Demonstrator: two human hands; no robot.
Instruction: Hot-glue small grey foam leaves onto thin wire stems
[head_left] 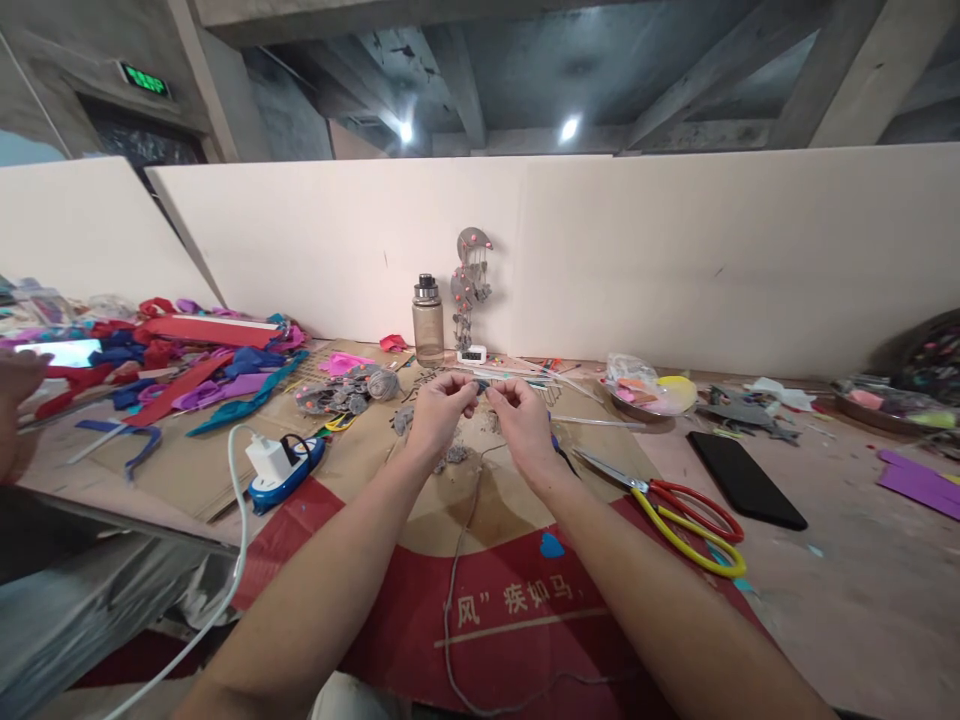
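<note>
Both my hands are raised together over a flattened cardboard sheet [517, 600] with red print. My left hand [441, 405] and my right hand [517, 412] are closed in pinches, fingertips almost touching, on a small dark piece [481, 385] between them. A thin grey string [454, 560] hangs from under my hands and trails down across the cardboard toward me. Small grey felt scraps [454, 455] lie just below my hands.
Red-and-yellow scissors [675, 505] and a black phone [744, 478] lie to the right. A blue power strip with a white charger [281, 465] sits left. Coloured felt strips [187, 365], a bottle [428, 320], a grey felt ornament [469, 280] and a plate [652, 398] stand behind. Another person's hand [15, 385] shows at far left.
</note>
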